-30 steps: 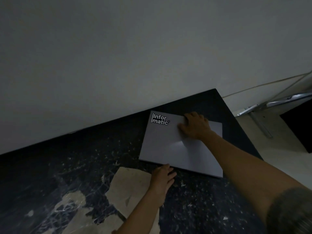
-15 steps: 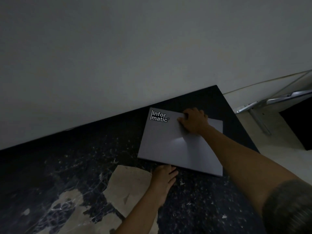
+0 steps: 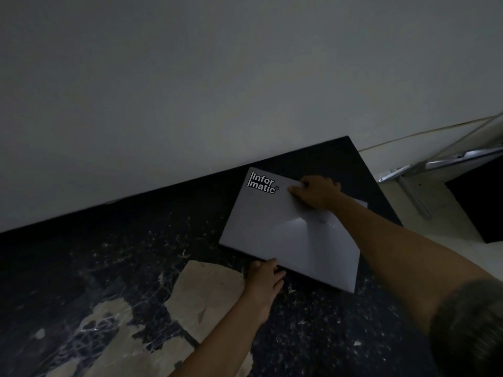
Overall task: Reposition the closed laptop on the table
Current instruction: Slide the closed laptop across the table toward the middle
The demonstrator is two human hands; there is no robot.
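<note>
A closed silver-grey laptop (image 3: 275, 229) lies flat on the dark marbled table (image 3: 114, 257), near the table's far right corner, with a white logo sticker at its far left corner. My right hand (image 3: 317, 191) grips the laptop's far edge, fingers curled over it. My left hand (image 3: 265, 276) holds the near edge, thumb on the lid and fingers at the rim. The laptop sits turned at an angle to the wall.
A plain white wall (image 3: 245, 77) runs right behind the table. The tabletop has pale beige patches (image 3: 209, 289) near my left arm. To the right, past the table's edge, are a pale floor, a metal frame (image 3: 413, 191) and a dark box (image 3: 479, 202).
The laptop has turned slightly, its logo corner swinging nearer the wall. My right hand shifted with the far edge and my left hand closed on the near edge.
</note>
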